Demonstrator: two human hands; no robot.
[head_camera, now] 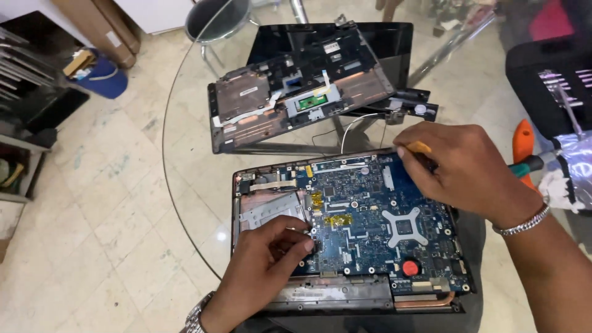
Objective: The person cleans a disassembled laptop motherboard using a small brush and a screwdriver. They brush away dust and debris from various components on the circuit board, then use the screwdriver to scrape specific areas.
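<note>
An opened laptop base (265, 209) lies on a round glass table, its blue motherboard (370, 216) exposed. My left hand (265, 265) rests on the board's left part, fingertips pinched at a small spot near the metal drive bay. My right hand (462, 163) is at the board's upper right corner, gripping a yellow-tipped tool (419, 147) with a dark shaft. Whether the left fingers hold something small is hidden.
The removed top cover (296, 98) and the dark screen (394, 43) lie behind the base, linked by thin wires. A green-handled screwdriver (527, 165) and an orange tool (523, 140) lie at right by a black device. The glass table edge (165, 154) curves at left; a stool stands behind.
</note>
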